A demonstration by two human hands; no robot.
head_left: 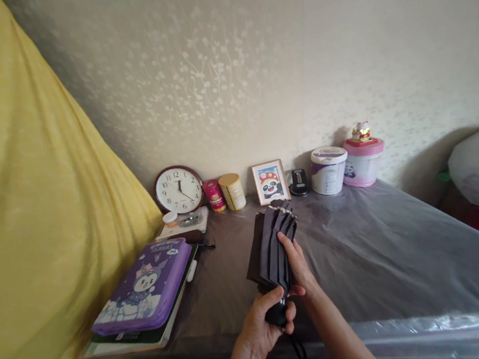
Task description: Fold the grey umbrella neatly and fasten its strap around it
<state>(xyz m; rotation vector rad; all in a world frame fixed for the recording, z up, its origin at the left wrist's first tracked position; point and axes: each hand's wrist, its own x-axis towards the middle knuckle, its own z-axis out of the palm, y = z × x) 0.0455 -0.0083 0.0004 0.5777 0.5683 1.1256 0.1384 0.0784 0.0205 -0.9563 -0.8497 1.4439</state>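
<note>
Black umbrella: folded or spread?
Folded: the umbrella is a compact pleated bundle, with the left hand around its handle.

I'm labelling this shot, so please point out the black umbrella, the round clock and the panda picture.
Black umbrella (272, 253), head view: on its folded canopy.
Round clock (178, 190), head view: on its dial.
Panda picture (270, 183), head view: on the framed print.

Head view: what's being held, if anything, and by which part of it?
An umbrella: the left hand holds its handle, the right hand the side of its folded canopy.
</note>
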